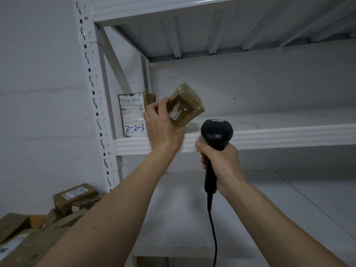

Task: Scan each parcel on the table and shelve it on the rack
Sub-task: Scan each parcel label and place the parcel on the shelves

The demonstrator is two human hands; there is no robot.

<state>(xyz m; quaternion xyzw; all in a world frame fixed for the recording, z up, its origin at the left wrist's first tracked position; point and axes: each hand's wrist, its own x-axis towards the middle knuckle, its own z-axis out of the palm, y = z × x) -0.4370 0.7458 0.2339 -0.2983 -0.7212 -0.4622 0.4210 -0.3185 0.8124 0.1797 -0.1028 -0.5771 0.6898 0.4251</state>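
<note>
1. The left hand (161,126) grips a small taped parcel (185,105), tilted, above the rack (250,135) shelf edge.
2. The right hand (221,162) is curled round a black scanner (215,135).
3. A shelved box (133,114) marked "2-2-3" stands just beside the parcel, partly behind the hand.
4. More parcels (73,197) are piled lower left, cut off by the frame.
5. The label print is too blurred to read.

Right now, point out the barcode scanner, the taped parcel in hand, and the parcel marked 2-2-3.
barcode scanner (216,130), head view, on its black head.
taped parcel (185,105), head view, on its taped brown face.
parcel marked 2-2-3 (132,114), head view, on its white label.
</note>
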